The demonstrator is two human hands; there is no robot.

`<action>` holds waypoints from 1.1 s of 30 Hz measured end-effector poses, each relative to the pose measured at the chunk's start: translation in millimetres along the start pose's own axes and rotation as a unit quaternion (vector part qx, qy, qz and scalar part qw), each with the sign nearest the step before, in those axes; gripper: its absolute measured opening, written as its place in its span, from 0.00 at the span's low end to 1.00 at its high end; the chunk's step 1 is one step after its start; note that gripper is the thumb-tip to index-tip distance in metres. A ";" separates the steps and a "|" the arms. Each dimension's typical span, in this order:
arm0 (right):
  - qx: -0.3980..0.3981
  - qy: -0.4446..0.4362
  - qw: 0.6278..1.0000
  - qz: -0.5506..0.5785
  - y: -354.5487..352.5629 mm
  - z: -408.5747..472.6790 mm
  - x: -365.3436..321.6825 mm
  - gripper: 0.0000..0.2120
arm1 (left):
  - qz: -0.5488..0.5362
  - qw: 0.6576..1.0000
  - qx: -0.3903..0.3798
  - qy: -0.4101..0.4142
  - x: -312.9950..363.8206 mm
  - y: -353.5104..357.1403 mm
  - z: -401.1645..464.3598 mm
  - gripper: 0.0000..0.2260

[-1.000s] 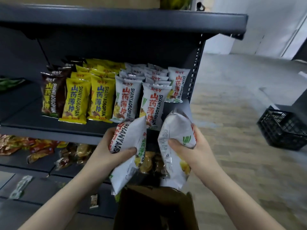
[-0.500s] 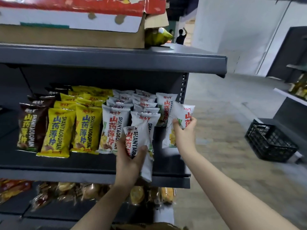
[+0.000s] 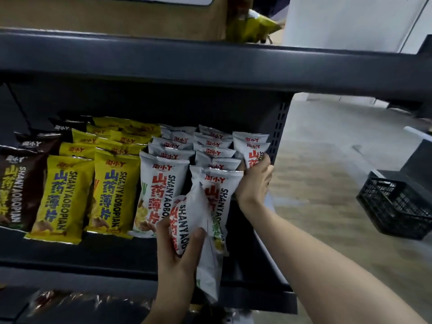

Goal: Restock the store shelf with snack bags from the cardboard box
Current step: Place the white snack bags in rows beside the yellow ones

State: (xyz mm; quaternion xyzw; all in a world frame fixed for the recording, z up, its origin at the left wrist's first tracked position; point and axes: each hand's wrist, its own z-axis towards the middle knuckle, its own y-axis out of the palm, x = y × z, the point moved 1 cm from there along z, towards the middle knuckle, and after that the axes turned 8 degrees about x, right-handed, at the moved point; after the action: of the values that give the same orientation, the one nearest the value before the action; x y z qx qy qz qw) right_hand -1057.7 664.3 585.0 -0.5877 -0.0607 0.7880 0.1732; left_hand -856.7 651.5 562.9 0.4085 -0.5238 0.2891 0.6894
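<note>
We stand at a dark metal store shelf (image 3: 70,251) with a pale tiled floor (image 3: 327,183) running off to the right, where a black plastic crate (image 3: 395,206) sits cut off by the frame edge. On the shelf above, a cardboard box (image 3: 117,17) is cropped at the top, and a crumpled yellow-green bag (image 3: 252,26) beside it is too blurred for us to read. The tier below is dim; we only make out shiny wrappers there (image 3: 58,298).

Rows of snack bags lean back on the shelf board, long axes running front to back, printed faces up: brown bags (image 3: 16,188) at the left edge, partly cut off, yellow bags (image 3: 63,195) next, white bags (image 3: 163,183) toward the right end. The rear ranks show only their top seals.

Our left hand (image 3: 177,256) grips a white snack bag (image 3: 194,220) at the shelf's front edge, thumb and fingers curled around its middle; the bag stands steeply, top seal up and leaning toward the rows, bottom hanging below the shelf lip. Our right hand (image 3: 254,181) holds another white bag (image 3: 253,150) in the rightmost column near the perforated upright (image 3: 278,129), fingers wrapped over its lower half and hiding it, top seal upward.
</note>
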 end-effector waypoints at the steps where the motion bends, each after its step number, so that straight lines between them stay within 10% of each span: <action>1: 0.000 0.021 1.000 0.017 0.9 0.5 -2.7 0.43 | 0.001 1.000 0.000 0.000 3.1 0.9 0.0 0.20; 9: -0.015 -0.113 0.991 -0.075 -6.6 9.1 11.5 0.37 | -0.014 0.999 0.002 -0.029 4.9 -1.9 -1.9 0.22; 15: -0.075 -0.448 0.843 -0.288 -17.5 25.3 39.6 0.34 | -0.035 0.999 0.011 0.008 1.4 -2.0 1.5 0.20; 28: -0.002 -0.266 0.899 -0.348 20.0 17.0 23.1 0.44 | -0.074 0.988 0.007 0.135 47.2 15.4 8.2 0.15; 33: -0.065 -0.300 0.921 -0.240 -9.8 22.0 18.1 0.33 | -0.006 0.979 -0.032 0.203 70.3 38.8 12.2 0.14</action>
State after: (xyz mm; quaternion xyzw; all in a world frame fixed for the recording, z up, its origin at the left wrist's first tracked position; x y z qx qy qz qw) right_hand -1081.1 682.0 578.2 -0.3012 -0.2999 0.8568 0.2919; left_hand -874.8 658.2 641.8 0.3222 -0.3799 0.3453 0.7954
